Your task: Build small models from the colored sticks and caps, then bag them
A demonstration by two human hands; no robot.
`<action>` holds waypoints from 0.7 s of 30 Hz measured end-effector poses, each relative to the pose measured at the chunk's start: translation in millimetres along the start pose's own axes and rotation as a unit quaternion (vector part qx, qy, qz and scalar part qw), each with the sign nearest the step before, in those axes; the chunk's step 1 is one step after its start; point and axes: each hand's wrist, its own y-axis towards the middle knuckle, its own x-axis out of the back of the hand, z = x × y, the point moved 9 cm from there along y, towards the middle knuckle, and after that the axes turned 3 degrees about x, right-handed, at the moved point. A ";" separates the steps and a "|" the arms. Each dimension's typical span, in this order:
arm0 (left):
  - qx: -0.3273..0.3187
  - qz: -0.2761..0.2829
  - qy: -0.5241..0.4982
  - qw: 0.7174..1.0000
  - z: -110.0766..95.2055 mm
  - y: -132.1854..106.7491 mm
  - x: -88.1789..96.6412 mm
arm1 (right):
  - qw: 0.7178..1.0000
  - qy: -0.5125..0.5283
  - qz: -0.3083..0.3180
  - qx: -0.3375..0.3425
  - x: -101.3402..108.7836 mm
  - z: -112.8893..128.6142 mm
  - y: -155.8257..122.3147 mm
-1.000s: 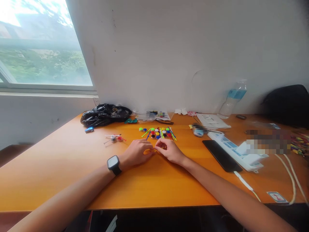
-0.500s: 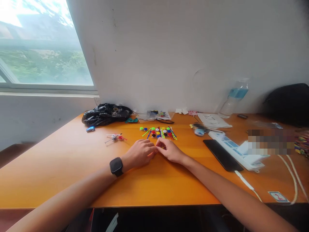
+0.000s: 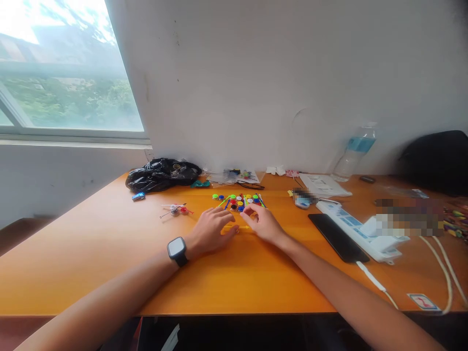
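My left hand (image 3: 214, 228), with a watch (image 3: 177, 247) on its wrist, rests low over the table, thumb spread from the fingers. A thin yellow plastic stick (image 3: 244, 227) lies by its thumb, partly hidden by the hand. My right hand (image 3: 266, 223) is to the right of the stick, thumb and curved fingers apart, its fingertips beside a cluster of small colourful round plastic pieces (image 3: 233, 205) and thin sticks. No piece shows in either hand. Left of the hands lie separate red and white stick-and-disc pieces (image 3: 178, 210).
A black plastic bag (image 3: 161, 174) and a small blue item (image 3: 138, 196) lie at the back left. On the right are a black phone (image 3: 338, 237), a white power strip (image 3: 351, 224) with cables and a clear bottle (image 3: 356, 151). Clear packets (image 3: 223, 176) lie by the wall.
My hands, close together at the fingertips before, have moved apart. The yellow stick now shows between them. My right fingers have opened and sit nearer the coloured pieces.
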 end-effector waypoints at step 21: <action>0.077 0.010 0.026 0.997 62.9 -1.4 -2.4 | 0.953 0.240 0.022 -0.186 2.1 -8.2 -12.4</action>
